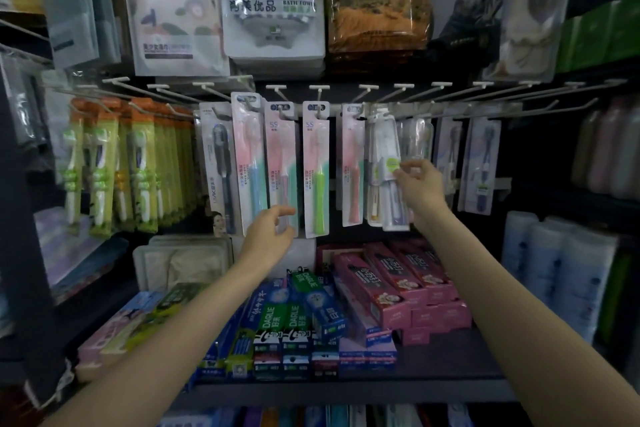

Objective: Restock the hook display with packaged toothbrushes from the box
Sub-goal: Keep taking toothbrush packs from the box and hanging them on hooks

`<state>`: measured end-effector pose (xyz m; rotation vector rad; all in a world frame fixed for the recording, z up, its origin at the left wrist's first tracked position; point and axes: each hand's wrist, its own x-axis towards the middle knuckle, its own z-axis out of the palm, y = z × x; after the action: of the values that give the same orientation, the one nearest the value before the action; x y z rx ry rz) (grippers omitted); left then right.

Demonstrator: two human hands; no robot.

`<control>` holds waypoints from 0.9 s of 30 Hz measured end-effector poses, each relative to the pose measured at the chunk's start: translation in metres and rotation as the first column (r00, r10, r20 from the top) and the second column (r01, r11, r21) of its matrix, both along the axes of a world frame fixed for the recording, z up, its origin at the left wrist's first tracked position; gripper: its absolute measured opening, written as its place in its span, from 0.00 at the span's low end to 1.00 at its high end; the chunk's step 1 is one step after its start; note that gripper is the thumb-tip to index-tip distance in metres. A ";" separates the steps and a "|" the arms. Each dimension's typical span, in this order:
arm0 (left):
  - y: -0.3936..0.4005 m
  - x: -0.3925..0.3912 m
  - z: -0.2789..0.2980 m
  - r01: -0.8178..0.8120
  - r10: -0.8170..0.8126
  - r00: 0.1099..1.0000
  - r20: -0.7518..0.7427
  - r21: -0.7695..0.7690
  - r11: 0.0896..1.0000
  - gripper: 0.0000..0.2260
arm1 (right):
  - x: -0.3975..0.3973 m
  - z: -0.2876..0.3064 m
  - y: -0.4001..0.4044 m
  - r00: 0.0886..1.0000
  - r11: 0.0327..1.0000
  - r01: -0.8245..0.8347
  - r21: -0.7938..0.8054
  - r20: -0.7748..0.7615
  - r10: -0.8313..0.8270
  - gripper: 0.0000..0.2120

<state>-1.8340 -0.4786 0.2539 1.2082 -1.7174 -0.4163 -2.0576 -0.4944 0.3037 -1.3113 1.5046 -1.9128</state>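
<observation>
My left hand (268, 236) pinches a hung pink toothbrush pack (282, 163); my right hand (420, 180) pinches a white pack (386, 166). Middle hooks look stocked; the right-side hooks (540, 104) seem bare, and I see no box.

Dark shelf (450, 362), toothpaste boxes (298, 326) lying on it, pink cartons (412, 282) stacked right

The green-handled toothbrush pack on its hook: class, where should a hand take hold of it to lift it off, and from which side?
Pinch the free bottom edge of the green-handled toothbrush pack from the front, thumb on the face and fingers behind. It hangs flat and upright from its hook, with neighbouring packs close on both sides, so only the front and the lower edge are open. Then slide it forward off the hook.
</observation>
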 end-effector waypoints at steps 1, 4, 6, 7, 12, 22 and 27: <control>0.000 -0.002 -0.004 -0.016 0.016 0.999 -0.028 0.000 1.000 0.15 | 0.000 -0.002 -0.005 1.000 1.000 -0.010 0.027 -0.008 0.010 0.06; 0.007 -0.015 -0.023 -0.043 0.039 0.996 -0.083 -0.048 0.998 0.14 | -0.011 -0.027 -0.004 0.996 0.995 0.012 0.098 -0.090 -0.003 0.08; 0.016 -0.031 -0.042 -0.011 0.007 0.999 -0.042 -0.110 0.994 0.14 | -0.029 -0.053 0.012 0.976 0.991 0.078 0.107 -0.213 -0.053 0.09; 0.022 -0.042 -0.054 0.020 -0.022 1.000 -0.017 -0.124 0.992 0.14 | -0.043 -0.068 0.022 0.961 0.989 0.098 0.113 -0.270 -0.064 0.10; 0.052 -0.114 -0.127 0.199 -0.195 0.979 0.067 -0.070 0.977 0.14 | -0.133 -0.142 0.086 0.934 0.950 0.156 0.270 -0.354 -0.052 0.10; 0.128 -0.238 -0.326 0.369 -0.615 0.699 0.365 0.552 0.748 0.21 | -0.290 -0.379 0.250 0.854 0.359 0.131 0.924 -0.289 0.433 0.15; 0.158 -0.259 -0.355 0.189 -0.675 0.588 0.445 0.736 0.650 0.24 | -0.326 -0.456 0.296 0.627 0.104 0.198 0.975 -0.207 0.751 0.37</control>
<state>-2.0927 -0.3207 -0.1010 1.4713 -2.7469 -1.0299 -2.3835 -0.1984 -0.1519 -1.4152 1.9157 0.3024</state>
